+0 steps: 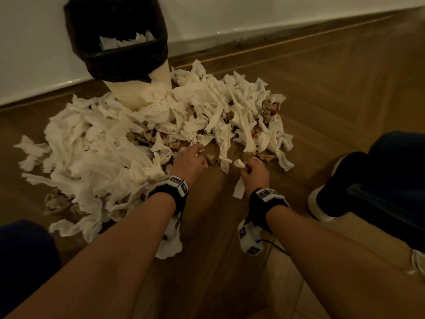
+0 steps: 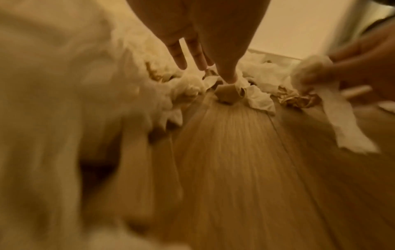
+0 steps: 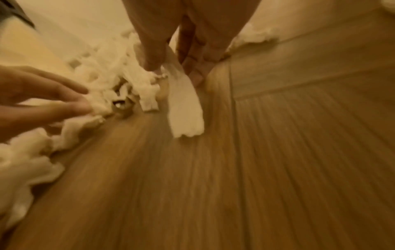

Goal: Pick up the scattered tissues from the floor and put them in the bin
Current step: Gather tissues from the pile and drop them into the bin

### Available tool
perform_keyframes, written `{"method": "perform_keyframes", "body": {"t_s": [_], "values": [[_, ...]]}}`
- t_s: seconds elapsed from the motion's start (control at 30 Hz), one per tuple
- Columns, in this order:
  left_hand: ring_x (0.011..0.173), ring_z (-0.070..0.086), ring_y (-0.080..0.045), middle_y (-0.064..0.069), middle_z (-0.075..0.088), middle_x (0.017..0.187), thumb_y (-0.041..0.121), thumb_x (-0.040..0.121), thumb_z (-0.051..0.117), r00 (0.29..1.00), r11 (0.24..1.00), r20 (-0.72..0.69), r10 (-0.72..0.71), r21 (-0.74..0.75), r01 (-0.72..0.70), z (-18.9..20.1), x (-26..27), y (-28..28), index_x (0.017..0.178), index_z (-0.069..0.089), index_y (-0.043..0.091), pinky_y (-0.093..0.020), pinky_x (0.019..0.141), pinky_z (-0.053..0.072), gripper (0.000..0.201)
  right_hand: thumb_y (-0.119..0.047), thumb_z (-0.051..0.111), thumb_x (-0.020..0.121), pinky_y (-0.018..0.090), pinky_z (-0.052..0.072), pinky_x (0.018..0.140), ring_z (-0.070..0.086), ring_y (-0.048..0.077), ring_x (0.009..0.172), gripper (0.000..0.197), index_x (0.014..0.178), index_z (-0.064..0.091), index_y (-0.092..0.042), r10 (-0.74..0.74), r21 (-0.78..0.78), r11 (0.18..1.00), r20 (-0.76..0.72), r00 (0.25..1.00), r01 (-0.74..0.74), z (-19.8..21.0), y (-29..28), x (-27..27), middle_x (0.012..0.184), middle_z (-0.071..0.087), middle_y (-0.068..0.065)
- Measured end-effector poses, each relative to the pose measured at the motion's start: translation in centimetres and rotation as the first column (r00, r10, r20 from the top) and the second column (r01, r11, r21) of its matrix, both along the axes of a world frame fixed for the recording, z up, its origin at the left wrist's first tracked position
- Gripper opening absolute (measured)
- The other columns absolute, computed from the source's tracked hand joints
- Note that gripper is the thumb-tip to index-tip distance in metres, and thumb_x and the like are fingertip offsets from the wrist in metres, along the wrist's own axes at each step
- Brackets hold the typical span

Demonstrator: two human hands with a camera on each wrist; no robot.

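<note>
At the pile's (image 1: 128, 143) near edge, right hand (image 1: 254, 173) pinches a white tissue strip (image 1: 239, 191), dangling below its fingers. Left hand (image 1: 189, 161), fingers extended, touches a brown paper wad (image 2: 226, 94).

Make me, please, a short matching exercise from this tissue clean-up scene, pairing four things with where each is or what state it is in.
Things:
1. bin
2. right hand
3. left hand
4. tissue pile

States:
a. pinches a white tissue strip
b. lined with a black bag, some tissue inside
c. spread over the wooden floor around the bin
d. fingers extended toward a brown crumpled scrap

Pairs: 1-b, 2-a, 3-d, 4-c
</note>
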State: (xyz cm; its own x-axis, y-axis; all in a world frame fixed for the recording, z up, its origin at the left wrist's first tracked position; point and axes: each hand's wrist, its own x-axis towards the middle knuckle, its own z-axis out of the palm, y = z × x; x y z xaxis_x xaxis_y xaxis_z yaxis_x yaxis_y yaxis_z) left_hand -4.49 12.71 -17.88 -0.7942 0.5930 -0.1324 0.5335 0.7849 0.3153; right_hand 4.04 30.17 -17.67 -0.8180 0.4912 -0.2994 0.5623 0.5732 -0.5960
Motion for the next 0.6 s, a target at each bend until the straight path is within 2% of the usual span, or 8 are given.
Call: {"method": "perform_keyframes", "body": {"t_s": [0.1, 0.17, 0.2, 0.27, 0.33, 0.43, 0.5, 0.6], "values": [[0.136, 0.030, -0.023, 0.000, 0.026, 0.152, 0.025, 0.091, 0.055, 0.979, 0.971, -0.009, -0.202, -0.133, 0.199, 0.5, -1.0, 1.1, 0.109, 0.064, 0.015, -0.037, 0.110, 0.026, 0.022, -0.006, 0.049, 0.091, 0.026, 0.042, 0.078, 0.059, 0.024, 0.098, 0.022, 0.105, 0.065, -0.012, -0.037, -0.076, 0.997, -0.027, 0.999, 0.034, 0.5, -0.1, -1.6, 0.106, 0.063, 0.011], [0.134, 0.034, -0.022, -0.002, 0.031, 0.150, 0.022, 0.094, 0.051, 0.966, 0.952, 0.010, -0.259, -0.166, 0.257, 0.6, -1.4, 1.7, 0.128, 0.053, 0.013, -0.036, 0.108, 0.029, 0.036, 0.001, 0.040, 0.090, 0.027, 0.042, 0.075, 0.057, 0.024, 0.095, 0.035, 0.101, 0.065, -0.020, -0.020, -0.092, 0.996, -0.037, 0.999, 0.017, 0.7, -0.5, -2.7, 0.106, 0.060, 0.009], [0.130, 0.038, -0.022, -0.003, 0.037, 0.146, 0.021, 0.094, 0.048, 0.959, 0.941, 0.026, -0.282, -0.186, 0.282, 0.7, -1.5, 2.0, 0.129, 0.052, 0.012, -0.035, 0.104, 0.034, 0.036, 0.004, 0.038, 0.088, 0.027, 0.041, 0.074, 0.055, 0.025, 0.095, 0.038, 0.094, 0.064, -0.023, -0.006, -0.090, 0.996, -0.031, 1.000, 0.003, 0.6, -0.8, -3.2, 0.106, 0.057, 0.008], [0.120, 0.045, -0.023, -0.006, 0.046, 0.133, 0.019, 0.095, 0.046, 0.944, 0.912, 0.048, -0.325, -0.247, 0.327, 0.8, -1.6, 2.5, 0.121, 0.057, 0.009, -0.034, 0.093, 0.042, 0.029, 0.001, 0.040, 0.089, 0.027, 0.038, 0.073, 0.053, 0.027, 0.095, 0.034, 0.078, 0.059, -0.025, 0.005, -0.099, 0.995, -0.003, 1.000, -0.005, 0.5, -1.3, -4.0, 0.103, 0.050, 0.006], [0.115, 0.048, -0.026, -0.010, 0.048, 0.124, 0.016, 0.096, 0.044, 0.945, 0.899, 0.079, -0.318, -0.291, 0.327, 0.7, -1.6, 2.8, 0.117, 0.055, 0.006, -0.034, 0.087, 0.043, 0.026, -0.007, 0.041, 0.090, 0.027, 0.037, 0.071, 0.055, 0.028, 0.094, 0.031, 0.070, 0.054, -0.026, 0.001, -0.111, 0.994, 0.030, 1.000, 0.003, 0.3, -1.6, -4.5, 0.106, 0.052, 0.009], [0.108, 0.053, -0.029, -0.014, 0.051, 0.118, 0.012, 0.096, 0.042, 0.957, 0.905, 0.125, -0.262, -0.314, 0.288, 0.6, -1.8, 2.8, 0.116, 0.054, 0.004, -0.034, 0.084, 0.043, 0.025, -0.005, 0.043, 0.087, 0.026, 0.039, 0.067, 0.058, 0.027, 0.089, 0.027, 0.071, 0.057, -0.022, -0.039, -0.127, 0.991, 0.058, 0.998, 0.046, 0.2, -1.5, -4.5, 0.109, 0.059, 0.013], [0.106, 0.056, -0.030, -0.015, 0.055, 0.115, 0.013, 0.096, 0.043, 0.964, 0.922, 0.151, -0.218, -0.292, 0.254, 0.5, -1.8, 2.6, 0.114, 0.056, 0.004, -0.035, 0.084, 0.045, 0.024, -0.003, 0.044, 0.087, 0.025, 0.040, 0.066, 0.058, 0.025, 0.087, 0.028, 0.073, 0.060, -0.021, -0.075, -0.126, 0.988, 0.070, 0.995, 0.083, 0.4, -1.3, -4.1, 0.109, 0.061, 0.011], [0.104, 0.058, -0.026, -0.012, 0.061, 0.112, 0.016, 0.093, 0.051, 0.971, 0.965, 0.193, -0.140, -0.194, 0.177, 0.7, -2.0, 2.2, 0.108, 0.063, 0.006, -0.034, 0.088, 0.046, 0.022, -0.002, 0.042, 0.087, 0.028, 0.044, 0.072, 0.059, 0.028, 0.095, 0.029, 0.075, 0.062, -0.018, -0.112, -0.150, 0.981, 0.067, 0.991, 0.121, 1.1, -0.9, -3.5, 0.110, 0.062, 0.012]]}}
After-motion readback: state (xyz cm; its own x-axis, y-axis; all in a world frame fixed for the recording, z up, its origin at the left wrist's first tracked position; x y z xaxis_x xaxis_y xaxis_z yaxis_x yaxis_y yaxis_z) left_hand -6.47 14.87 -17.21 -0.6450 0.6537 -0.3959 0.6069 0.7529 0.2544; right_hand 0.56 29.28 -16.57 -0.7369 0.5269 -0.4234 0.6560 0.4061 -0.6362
